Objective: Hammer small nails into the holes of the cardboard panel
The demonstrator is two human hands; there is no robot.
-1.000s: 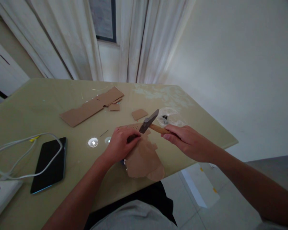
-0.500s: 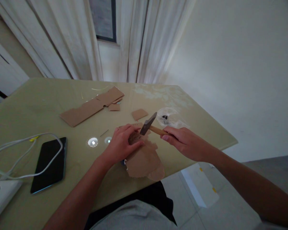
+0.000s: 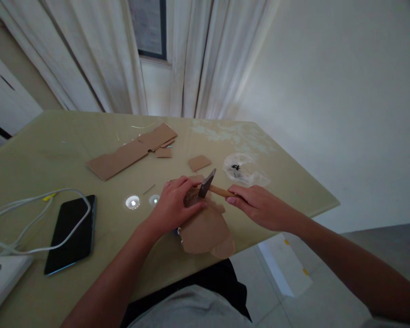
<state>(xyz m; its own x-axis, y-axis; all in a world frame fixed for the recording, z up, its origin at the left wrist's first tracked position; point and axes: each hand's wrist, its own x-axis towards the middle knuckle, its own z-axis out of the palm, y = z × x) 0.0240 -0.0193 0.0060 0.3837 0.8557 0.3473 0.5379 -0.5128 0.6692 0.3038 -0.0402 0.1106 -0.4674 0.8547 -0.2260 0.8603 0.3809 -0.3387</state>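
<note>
Hammer (image 3: pixel 207 182) dropped; right hand (image 3: pixel 259 207) clamps handle, left hand (image 3: pixel 175 205) pinches half-hidden cardboard (image 3: pixel 205 228).

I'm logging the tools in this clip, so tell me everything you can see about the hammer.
The hammer is small, with a dark grey metal head and a light wooden handle. The head tilts up and to the right, its lower end down at a dark, rough lump held on torn brown cardboard; whether it touches is unclear. The handle runs right into the right hand, which grips its far end. The left hand holds the lump just beside the head, fingers close to the metal. All of this is above the yellowish table.
</note>
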